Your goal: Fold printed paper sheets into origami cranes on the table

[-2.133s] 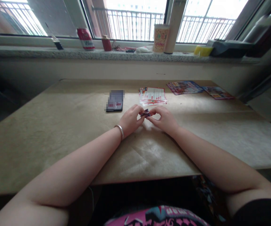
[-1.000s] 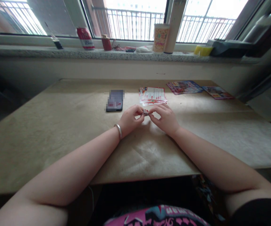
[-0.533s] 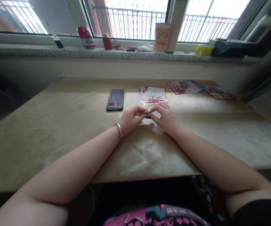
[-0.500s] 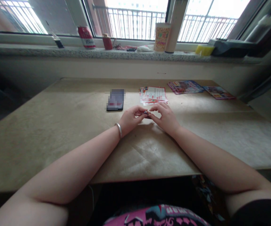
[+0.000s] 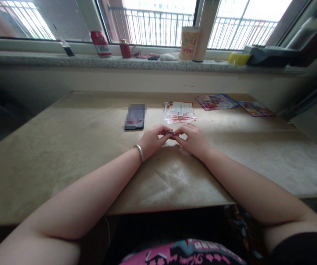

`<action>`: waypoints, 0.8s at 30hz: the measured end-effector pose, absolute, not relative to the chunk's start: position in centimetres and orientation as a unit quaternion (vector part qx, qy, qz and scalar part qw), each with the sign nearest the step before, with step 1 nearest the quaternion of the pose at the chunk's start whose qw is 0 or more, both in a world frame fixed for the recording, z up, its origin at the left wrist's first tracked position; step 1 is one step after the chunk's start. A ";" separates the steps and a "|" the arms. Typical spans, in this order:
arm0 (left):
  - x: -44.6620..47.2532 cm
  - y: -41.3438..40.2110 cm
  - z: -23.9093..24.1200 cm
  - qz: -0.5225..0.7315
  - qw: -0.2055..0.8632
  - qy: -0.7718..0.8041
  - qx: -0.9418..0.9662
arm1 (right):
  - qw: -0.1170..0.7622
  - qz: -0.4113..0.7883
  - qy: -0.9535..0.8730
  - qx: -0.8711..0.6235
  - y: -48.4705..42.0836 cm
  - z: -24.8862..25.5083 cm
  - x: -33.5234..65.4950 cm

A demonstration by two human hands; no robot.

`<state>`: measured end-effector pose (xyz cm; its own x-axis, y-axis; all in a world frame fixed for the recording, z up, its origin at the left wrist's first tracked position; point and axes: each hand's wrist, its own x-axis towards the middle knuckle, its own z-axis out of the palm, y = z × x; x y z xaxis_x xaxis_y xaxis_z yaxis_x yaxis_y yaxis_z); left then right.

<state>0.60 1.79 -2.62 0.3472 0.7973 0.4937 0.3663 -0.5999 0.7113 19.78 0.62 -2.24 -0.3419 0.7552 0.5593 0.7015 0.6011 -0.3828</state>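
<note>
My left hand [image 5: 155, 138] and my right hand [image 5: 192, 139] meet just above the table, thumbs and fingertips almost touching. Between them is a small dark, multicoloured piece [image 5: 171, 134], mostly covered by the fingers; its kind is too small to tell. Both hands are closed in a pinch on it. A silver bangle [image 5: 139, 151] circles my left wrist. Just beyond the fingertips lies a loose stack of printed cards [image 5: 182, 110] with red borders. A dark phone [image 5: 135, 117], partly blurred out, lies flat to the left of the cards.
The table [image 5: 64, 158] has a beige cover. Colourful printed packs [image 5: 217, 102] lie at its back right, with another pack [image 5: 257, 108] beside them. On the windowsill [image 5: 78, 62] stand a red can [image 5: 100, 43], a red bottle [image 5: 125, 49] and a patterned cup [image 5: 189, 44].
The raised fingers of my right hand have come down and in, closing on the small piece. My left hand has hardly moved. Cards and phone lie as before.
</note>
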 end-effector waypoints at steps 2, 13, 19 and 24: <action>0.5 1.8 -2.5 0.430 0.221 0.367 0.795 | 0.359 0.030 -0.821 -0.443 0.5 -2.2 19.8; 0.3 1.9 -2.2 0.398 0.170 0.350 0.831 | 0.333 0.062 -0.828 -0.446 0.5 -2.1 19.7; 0.3 1.9 -2.3 0.408 0.159 0.345 0.830 | 0.325 0.077 -0.827 -0.452 0.8 -2.5 19.9; 0.0 2.0 -2.2 0.376 0.059 0.373 0.846 | 0.381 0.053 -0.815 -0.433 0.7 -2.2 20.2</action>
